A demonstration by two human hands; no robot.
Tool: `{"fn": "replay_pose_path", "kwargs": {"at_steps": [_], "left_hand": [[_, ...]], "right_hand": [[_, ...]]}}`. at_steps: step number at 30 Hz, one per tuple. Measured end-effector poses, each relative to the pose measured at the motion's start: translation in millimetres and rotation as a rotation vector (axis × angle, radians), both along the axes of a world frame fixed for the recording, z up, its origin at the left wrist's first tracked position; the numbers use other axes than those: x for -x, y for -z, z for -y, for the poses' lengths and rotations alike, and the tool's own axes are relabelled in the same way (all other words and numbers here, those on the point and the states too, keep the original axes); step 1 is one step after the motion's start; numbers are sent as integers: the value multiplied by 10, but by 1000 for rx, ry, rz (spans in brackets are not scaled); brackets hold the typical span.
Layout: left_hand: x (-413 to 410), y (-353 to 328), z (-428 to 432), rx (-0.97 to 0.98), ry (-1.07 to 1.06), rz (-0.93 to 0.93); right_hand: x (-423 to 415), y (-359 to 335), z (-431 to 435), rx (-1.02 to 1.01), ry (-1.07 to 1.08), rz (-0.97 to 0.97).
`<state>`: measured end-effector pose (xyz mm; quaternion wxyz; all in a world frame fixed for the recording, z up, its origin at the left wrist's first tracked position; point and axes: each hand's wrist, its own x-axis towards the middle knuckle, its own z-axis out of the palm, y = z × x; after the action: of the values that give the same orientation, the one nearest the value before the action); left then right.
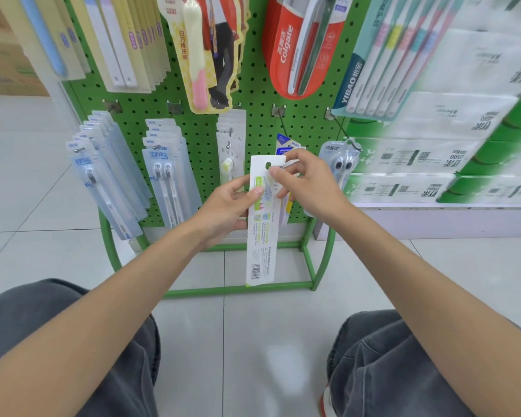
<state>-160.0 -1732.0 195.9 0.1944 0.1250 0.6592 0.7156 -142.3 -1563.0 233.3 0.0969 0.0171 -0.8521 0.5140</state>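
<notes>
My left hand point(226, 212) grips the toothbrush pack point(260, 251) by its left edge. My right hand point(306, 179) pinches its top near the hang hole, perhaps with a second pack behind. The pack is upright before the green pegboard rack point(253, 94), with tissue packs point(418, 164) at three o'clock.

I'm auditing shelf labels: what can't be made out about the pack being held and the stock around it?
Head view:
- toothbrush pack, front: turned away; back print too small.
- blue-topped pack: covered by the right hand.
- Colgate pack: cut off by the top edge.
- tissue packs: blurred at the right.
</notes>
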Motion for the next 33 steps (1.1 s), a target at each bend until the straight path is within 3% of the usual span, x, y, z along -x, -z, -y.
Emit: {"fn": "replay_pose_path", "kwargs": {"at_steps": [6,10,15,20,26,33], "left_hand": [[-15,-91,14,-148,66,175],[2,-106,57,-190,137,271],[14,-76,42,-61,283,287],[12,-43,27,44,121,204],[47,83,-21,284,-188,-32],[73,36,-20,287,-199,-95]], "right_hand": [[79,-53,33,27,44,-18],[95,-125,33,247,-9,22],[136,-121,12,440,-69,85],[125,-142,79,537,-112,178],[114,-184,103,385,-106,139],[200,-119,76,-21,65,-119]]}}
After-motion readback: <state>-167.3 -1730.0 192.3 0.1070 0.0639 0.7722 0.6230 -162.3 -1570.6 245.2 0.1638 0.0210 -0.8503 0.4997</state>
